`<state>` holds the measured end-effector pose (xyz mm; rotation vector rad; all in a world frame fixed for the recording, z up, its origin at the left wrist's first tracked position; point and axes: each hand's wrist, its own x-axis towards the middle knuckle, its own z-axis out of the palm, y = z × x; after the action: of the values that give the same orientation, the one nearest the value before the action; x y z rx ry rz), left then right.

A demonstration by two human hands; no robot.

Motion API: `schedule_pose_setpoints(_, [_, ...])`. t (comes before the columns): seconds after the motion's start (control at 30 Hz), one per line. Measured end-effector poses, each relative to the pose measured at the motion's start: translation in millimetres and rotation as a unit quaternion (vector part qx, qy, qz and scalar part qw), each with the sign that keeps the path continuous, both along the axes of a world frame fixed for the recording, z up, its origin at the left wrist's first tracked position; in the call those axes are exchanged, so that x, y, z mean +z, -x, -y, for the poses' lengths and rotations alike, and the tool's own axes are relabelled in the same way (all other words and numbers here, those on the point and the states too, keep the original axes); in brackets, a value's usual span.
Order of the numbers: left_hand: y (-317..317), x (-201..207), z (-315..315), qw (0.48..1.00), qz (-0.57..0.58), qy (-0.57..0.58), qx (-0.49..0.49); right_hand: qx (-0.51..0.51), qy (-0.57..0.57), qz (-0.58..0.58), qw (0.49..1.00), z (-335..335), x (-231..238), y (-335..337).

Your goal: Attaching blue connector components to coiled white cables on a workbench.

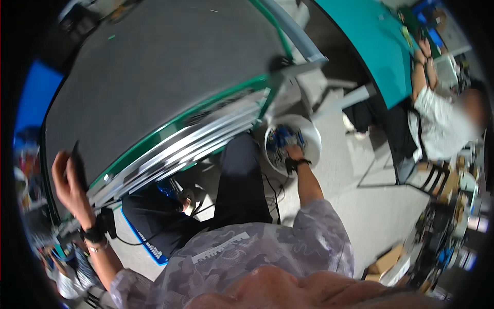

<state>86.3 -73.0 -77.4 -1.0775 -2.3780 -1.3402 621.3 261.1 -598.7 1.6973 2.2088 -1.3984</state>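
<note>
Table (175, 56): dark grey top, green edging (139, 154). Green scrap (111, 37) well away from near edge, toward left; pale sliver (213, 10) to its right (both tiny). Pale floor (334, 198): white bucket (317, 136) standing beside table's near right corner.

The floor (334, 190) is pale; a grey, green-edged table (175, 56) fills the upper left; a teal table (370, 46), upper right.

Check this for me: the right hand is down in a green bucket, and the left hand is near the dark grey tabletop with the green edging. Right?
Not quite: the bucket is white, not green, as the head view shows. The right hand is down in it, and the left hand is near the dark grey tabletop with the green edging.
</note>
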Motion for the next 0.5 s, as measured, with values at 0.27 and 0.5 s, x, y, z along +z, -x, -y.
schedule_pose_setpoints(0.27, [10.4, 57.7, -15.1, 0.965, 0.099, 0.042, -0.241, -0.275, 0.089, -0.309, 0.906, 29.0, 208.6, -45.9])
schedule_pose_setpoints(0.5, [94.4, 87.6, -77.4, 0.944, 0.159, -0.057, -0.284, -0.098, -0.289, -0.238, 0.922, 64.8, 501.8, -4.0])
